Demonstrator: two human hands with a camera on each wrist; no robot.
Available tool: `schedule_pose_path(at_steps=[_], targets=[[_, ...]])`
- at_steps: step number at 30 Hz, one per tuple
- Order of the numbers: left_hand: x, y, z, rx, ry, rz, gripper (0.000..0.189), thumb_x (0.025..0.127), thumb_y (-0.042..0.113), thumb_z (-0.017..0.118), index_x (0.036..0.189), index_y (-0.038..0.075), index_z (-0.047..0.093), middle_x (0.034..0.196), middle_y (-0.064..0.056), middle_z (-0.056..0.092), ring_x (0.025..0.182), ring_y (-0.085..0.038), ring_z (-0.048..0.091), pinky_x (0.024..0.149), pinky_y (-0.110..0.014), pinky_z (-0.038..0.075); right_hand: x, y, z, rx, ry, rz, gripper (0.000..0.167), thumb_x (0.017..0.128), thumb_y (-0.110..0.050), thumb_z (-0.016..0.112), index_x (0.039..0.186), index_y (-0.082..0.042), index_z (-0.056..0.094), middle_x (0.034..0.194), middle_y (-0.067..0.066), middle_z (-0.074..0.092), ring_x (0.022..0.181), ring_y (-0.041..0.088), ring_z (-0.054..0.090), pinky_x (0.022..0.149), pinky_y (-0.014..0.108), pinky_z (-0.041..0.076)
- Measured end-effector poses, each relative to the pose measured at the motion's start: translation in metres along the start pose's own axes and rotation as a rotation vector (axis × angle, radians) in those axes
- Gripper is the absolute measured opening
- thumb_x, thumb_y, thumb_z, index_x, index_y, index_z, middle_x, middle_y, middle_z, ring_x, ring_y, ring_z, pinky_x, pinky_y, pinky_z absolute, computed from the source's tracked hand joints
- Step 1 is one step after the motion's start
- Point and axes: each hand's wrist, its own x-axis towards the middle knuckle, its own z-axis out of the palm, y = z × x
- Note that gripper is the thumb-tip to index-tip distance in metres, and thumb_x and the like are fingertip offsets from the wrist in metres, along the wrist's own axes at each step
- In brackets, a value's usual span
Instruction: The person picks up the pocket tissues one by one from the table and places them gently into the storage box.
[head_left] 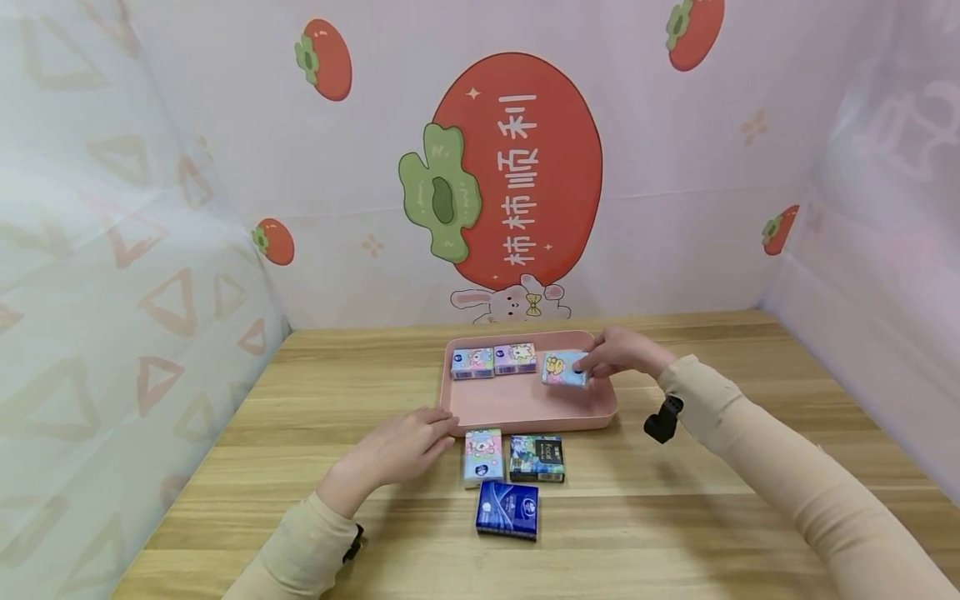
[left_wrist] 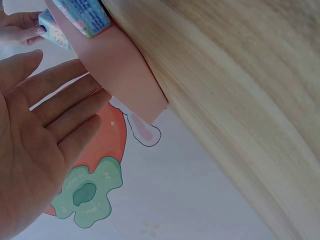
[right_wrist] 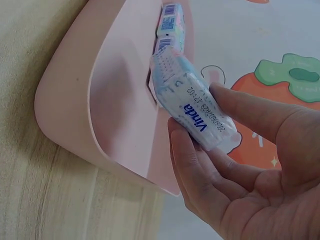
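Note:
My right hand [head_left: 622, 352] pinches a light blue tissue pack [head_left: 564, 369] between thumb and fingers, over the right part of a pink tray [head_left: 517, 422]. In the right wrist view the tissue pack [right_wrist: 187, 102] shows its printed "Vinda" end. My left hand [head_left: 408, 446] has its fingertips at the tray's front left corner, and in the left wrist view its fingers [left_wrist: 75, 100] are straight against the tray wall. Two tissue packs, a blue one [head_left: 472, 363] and a purple one [head_left: 515, 358], lie side by side along the tray's back left.
In front of the tray lie a pastel tissue pack [head_left: 483, 457], a black floral pack [head_left: 537, 458] and a dark blue pack [head_left: 507, 510]. All rest on a wooden table [head_left: 637, 525]. A printed cloth backdrop [head_left: 675, 167] stands behind, with cloth on both sides.

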Motion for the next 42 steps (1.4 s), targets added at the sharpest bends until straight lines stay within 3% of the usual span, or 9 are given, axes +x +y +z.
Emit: schedule_pose_path(at_steps=[7, 25, 42], targets=[[0.000, 0.000, 0.000, 0.003, -0.001, -0.004, 0.036, 0.098, 0.027, 0.051, 0.125, 0.005, 0.061, 0.130, -0.014, 0.059, 0.121, -0.030, 0.055, 0.102, -0.045, 0.047, 0.007, -0.002, -0.004, -0.036, 0.026, 0.025, 0.041, 0.087, -0.024, 0.070, 0.114, 0.005, 0.062, 0.091, 0.007, 0.068, 0.072, 0.012, 0.062, 0.083, 0.032, 0.058], [0.001, 0.000, -0.001, 0.015, -0.013, -0.006, 0.038, 0.099, 0.030, 0.049, 0.126, 0.006, 0.060, 0.131, -0.013, 0.058, 0.123, -0.030, 0.054, 0.103, -0.045, 0.046, 0.018, -0.007, -0.006, 0.004, 0.087, 0.018, 0.031, 0.087, -0.021, 0.069, 0.104, 0.004, 0.067, 0.080, 0.003, 0.064, 0.066, 0.012, 0.056, 0.084, 0.034, 0.055], [0.000, 0.000, 0.000, 0.032, -0.010, 0.003, 0.037, 0.098, 0.028, 0.050, 0.126, 0.006, 0.061, 0.131, -0.013, 0.058, 0.123, -0.030, 0.054, 0.103, -0.045, 0.046, 0.030, -0.008, -0.003, 0.011, 0.116, 0.023, 0.037, 0.087, -0.020, 0.069, 0.110, 0.007, 0.065, 0.095, 0.010, 0.067, 0.085, 0.022, 0.059, 0.094, 0.039, 0.053]])
